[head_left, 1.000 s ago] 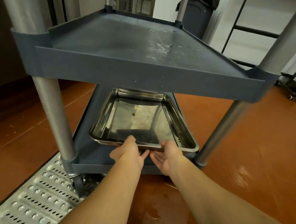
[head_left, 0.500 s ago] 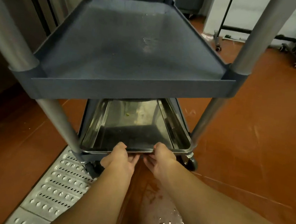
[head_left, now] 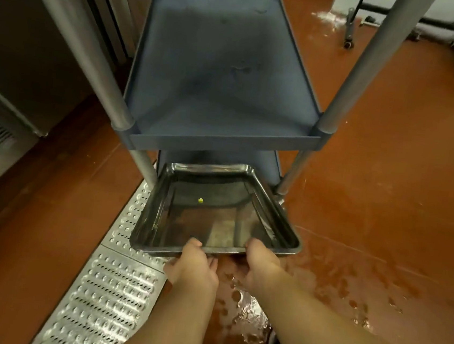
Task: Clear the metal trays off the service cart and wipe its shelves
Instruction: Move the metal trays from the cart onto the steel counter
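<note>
A shiny rectangular metal tray [head_left: 217,213] sticks out from the bottom shelf of the blue service cart [head_left: 218,140] towards me, most of it past the shelf's front edge. A small yellow speck lies on its floor. My left hand [head_left: 192,263] grips the tray's near rim left of centre, thumb on top and fingers beneath. My right hand [head_left: 259,265] grips the same rim right of centre in the same way. The cart's middle shelf [head_left: 219,73] is bare, with dried smears on it. The bottom shelf is mostly hidden by the tray and the shelf above.
A perforated metal floor drain grate [head_left: 106,293] runs along the left of the cart. The orange floor [head_left: 383,216] is wet near my feet. A steel appliance [head_left: 21,66] stands at left; a wheeled rack [head_left: 350,30] stands at far right.
Both hands have drawn the tray out of the bottom shelf towards me. My head has risen, so the view now looks down on the cart.
</note>
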### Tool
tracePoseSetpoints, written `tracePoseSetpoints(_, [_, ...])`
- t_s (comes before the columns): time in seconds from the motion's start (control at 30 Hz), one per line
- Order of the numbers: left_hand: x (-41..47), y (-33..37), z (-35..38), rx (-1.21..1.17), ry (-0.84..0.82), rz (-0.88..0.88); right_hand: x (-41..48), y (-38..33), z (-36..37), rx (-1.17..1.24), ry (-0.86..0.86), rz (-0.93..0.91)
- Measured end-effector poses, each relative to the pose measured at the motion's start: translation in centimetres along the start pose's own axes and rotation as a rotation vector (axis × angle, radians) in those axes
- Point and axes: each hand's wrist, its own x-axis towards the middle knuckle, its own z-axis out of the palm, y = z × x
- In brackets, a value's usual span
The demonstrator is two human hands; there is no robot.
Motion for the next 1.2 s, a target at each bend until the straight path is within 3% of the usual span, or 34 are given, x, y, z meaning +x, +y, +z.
tracePoseSetpoints(0.17, [-4.8,0.3,-5.5,0.032,0.03,0.033,-5.0,4.9,-2.4,0.067,0.033,0.016])
tracePoseSetpoints(0.33, [-7.9,1.4,-12.5,0.085,-0.04,0.032,-10.2,10.7,-3.4,0.199,0.01,0.005])
tracePoseSetpoints(0.67, [-15.7,-0.4,-21.4,0.121,-0.057,0.078,-20.2,16.4,-9.1,0.141,0.05,-0.052])
tracePoseSetpoints(0.87, [-22.8,-2.1,-28.4,0.148,-0.11,0.07,-28.4,20.5,-14.4,0.236,0.073,-0.06])
tracePoseSetpoints(1.2, [-33.7,1.6,-35.1,0.257,-0.173,0.145,-41.7,23.7,-16.2,0.337,0.075,-0.184])
